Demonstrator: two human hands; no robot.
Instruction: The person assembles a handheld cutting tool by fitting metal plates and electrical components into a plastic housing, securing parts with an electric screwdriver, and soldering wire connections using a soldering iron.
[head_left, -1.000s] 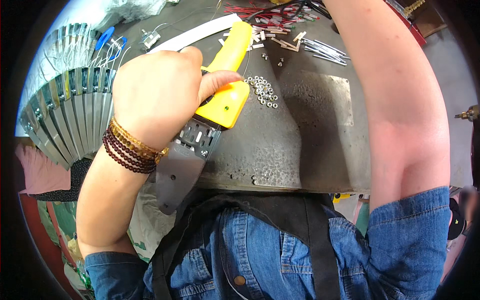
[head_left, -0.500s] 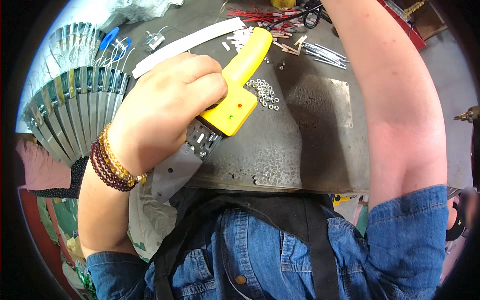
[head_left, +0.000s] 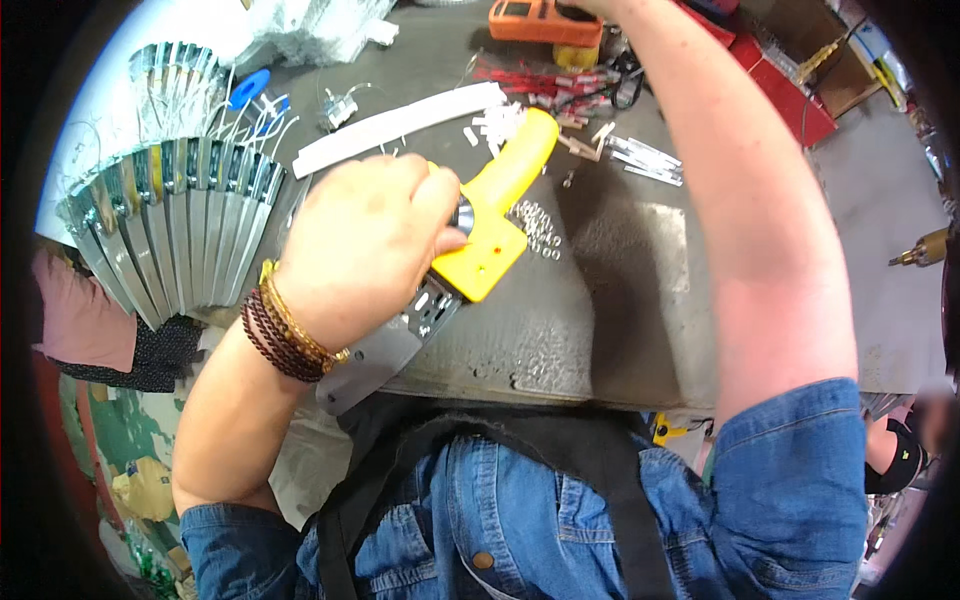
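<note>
Workbench [head_left: 540,325] — left hand [head_left: 365,245] on yellow device [head_left: 482,260]

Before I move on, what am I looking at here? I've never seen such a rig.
There is no machine: the left grip and right grip are a person's bare hands. The view comes from a fisheye camera worn on the head, looking down. The left one grasps a yellow-handled device with a grey metal plate at its near end. The right one, by an orange meter, is mostly cut off; its hold is unclear. On the grey worktable lie a white strip, metal rings, red wires and silver rods; metal strips fan out at left.
</note>
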